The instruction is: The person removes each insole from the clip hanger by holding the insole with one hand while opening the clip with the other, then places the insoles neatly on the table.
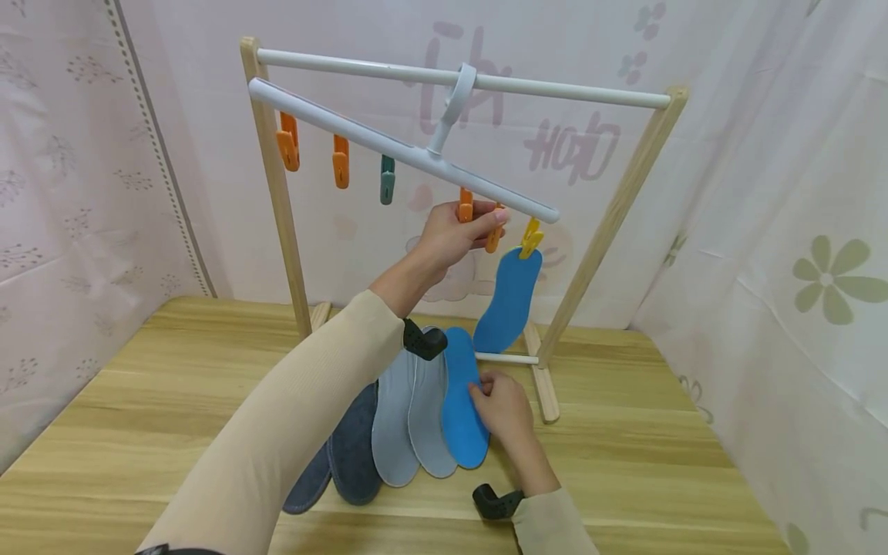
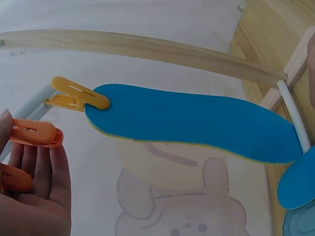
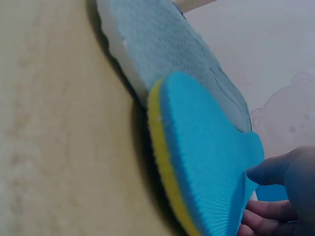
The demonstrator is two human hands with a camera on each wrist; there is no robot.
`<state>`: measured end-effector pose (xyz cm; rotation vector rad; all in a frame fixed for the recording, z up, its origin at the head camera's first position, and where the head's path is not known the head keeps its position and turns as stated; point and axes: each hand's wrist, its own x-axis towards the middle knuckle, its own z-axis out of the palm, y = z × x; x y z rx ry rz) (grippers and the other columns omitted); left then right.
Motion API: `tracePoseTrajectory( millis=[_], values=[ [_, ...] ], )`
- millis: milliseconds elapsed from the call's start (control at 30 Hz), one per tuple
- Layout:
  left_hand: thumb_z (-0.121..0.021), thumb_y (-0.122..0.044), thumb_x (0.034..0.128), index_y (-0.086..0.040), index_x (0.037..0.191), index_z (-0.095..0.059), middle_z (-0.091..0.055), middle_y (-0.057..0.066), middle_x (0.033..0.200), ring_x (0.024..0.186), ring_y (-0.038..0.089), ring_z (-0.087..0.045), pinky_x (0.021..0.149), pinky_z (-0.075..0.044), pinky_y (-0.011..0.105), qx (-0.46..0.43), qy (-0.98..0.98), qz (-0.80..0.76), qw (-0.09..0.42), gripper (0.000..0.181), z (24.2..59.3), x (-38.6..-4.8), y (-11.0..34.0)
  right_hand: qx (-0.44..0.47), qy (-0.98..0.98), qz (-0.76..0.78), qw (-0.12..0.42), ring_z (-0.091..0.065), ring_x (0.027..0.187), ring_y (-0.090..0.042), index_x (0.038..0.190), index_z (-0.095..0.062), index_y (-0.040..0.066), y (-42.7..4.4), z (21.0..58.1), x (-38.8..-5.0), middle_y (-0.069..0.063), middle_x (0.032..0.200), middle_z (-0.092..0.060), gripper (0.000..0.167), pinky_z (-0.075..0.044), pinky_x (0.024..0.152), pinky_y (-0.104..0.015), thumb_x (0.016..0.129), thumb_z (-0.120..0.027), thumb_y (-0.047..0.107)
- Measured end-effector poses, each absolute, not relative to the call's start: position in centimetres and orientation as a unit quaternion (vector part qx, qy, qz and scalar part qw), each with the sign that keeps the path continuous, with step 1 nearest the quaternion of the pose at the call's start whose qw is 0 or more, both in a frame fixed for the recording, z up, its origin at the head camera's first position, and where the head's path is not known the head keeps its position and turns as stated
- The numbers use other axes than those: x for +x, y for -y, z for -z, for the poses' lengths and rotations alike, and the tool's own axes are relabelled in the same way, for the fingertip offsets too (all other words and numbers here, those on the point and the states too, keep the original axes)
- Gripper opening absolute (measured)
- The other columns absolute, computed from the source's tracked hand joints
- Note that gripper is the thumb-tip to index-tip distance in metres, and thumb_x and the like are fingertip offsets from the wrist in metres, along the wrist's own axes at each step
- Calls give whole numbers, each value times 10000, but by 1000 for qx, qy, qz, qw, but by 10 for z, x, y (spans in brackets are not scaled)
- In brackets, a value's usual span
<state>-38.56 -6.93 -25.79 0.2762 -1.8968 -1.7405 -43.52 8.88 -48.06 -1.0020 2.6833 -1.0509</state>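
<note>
My left hand (image 1: 444, 239) is raised to the right half of a white clip hanger (image 1: 409, 153). Its thumb and fingers pinch an orange clothespin (image 2: 33, 132); a second orange clothespin (image 2: 15, 178) hangs in front of the palm. Beyond them, a yellow clothespin (image 1: 531, 237) grips the top of a hanging blue insole (image 1: 509, 297). Down on the table, my right hand (image 1: 508, 408) pinches the edge of another blue insole (image 1: 463, 416), thumb on top and fingers beneath. The right wrist view shows that insole's yellow underside layer (image 3: 167, 172). It overlaps a grey insole (image 1: 430, 416).
The hanger tilts down to the right from the white rod (image 1: 576, 92) of a wooden rack (image 1: 613, 231). Orange clothespins (image 1: 341, 163) and a green clothespin (image 1: 387, 181) hang at left. Another grey insole (image 1: 394, 432) and dark insoles (image 1: 355, 455) lie on the wooden table (image 1: 645, 462).
</note>
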Motion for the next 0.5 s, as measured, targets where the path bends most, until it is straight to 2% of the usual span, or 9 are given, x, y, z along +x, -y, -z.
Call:
tracePoseTrajectory(
  millis=[167,267,367,500],
  values=[
    [-702,-291,960,-67,1199,-693,-715,114,1157,1070,209,-713,989,-575,308,104,704,647,273,328,258,-386,71,-325,-874,358,42,-696,891,-267,1263,-651,-17,-88,475,-440,-144,1001,-728,429,-565,732,-413,962,-672,288],
    [-702,-290,960,-63,1200,-690,-712,118,1160,1073,213,-710,990,-575,309,102,703,649,272,330,258,-386,71,-319,-861,395,13,-698,908,-306,1322,-606,-17,-91,464,-446,-186,1060,-708,463,-570,747,-443,978,-658,288],
    [-698,-290,964,-58,1206,-683,-705,122,1172,1082,220,-705,994,-573,312,98,703,650,271,336,259,-385,70,-312,-836,451,-20,-692,989,-358,1347,-584,-8,-95,450,-452,-216,1143,-683,477,-572,824,-487,982,-662,289],
    [-694,-284,967,-56,1213,-681,-705,121,1179,1083,217,-702,998,-572,316,99,704,649,270,335,260,-383,70,-298,-807,509,-33,-614,1132,-377,1391,-537,12,-101,435,-460,-213,1293,-608,503,-517,927,-508,992,-653,296]
  ],
)
